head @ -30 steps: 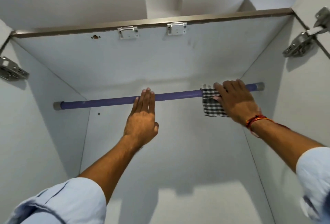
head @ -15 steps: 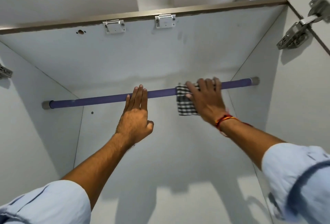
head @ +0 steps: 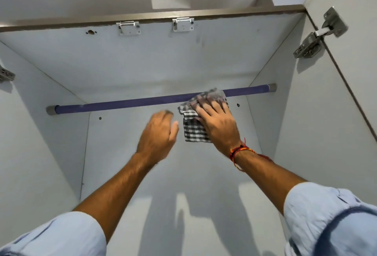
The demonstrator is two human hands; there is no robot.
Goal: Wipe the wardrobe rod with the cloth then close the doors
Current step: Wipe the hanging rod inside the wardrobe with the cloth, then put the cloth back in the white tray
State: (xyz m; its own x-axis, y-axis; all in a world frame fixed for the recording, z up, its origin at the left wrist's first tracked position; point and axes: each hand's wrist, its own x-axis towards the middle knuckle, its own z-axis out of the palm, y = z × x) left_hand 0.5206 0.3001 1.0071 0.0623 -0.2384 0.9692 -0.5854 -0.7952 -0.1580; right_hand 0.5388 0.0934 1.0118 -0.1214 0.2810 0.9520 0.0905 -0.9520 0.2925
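A purple wardrobe rod [head: 126, 103] spans the white wardrobe from side wall to side wall. My right hand [head: 217, 122] presses a black-and-white checked cloth [head: 193, 128] against the rod, right of its middle; the cloth drapes over the rod and hangs below it. My left hand [head: 158, 133] is off the rod, just below it and left of the cloth, fingers loosely curled and holding nothing. It is blurred by motion.
The right door [head: 350, 55] stands open, with a metal hinge [head: 318, 35] at its top. A left hinge [head: 6, 75] shows at the frame edge. Two white catches [head: 155, 26] sit under the wardrobe's top panel [head: 142, 55].
My right hand slid the cloth leftward along the rod. My left hand has let go of the rod and dropped a little below it.
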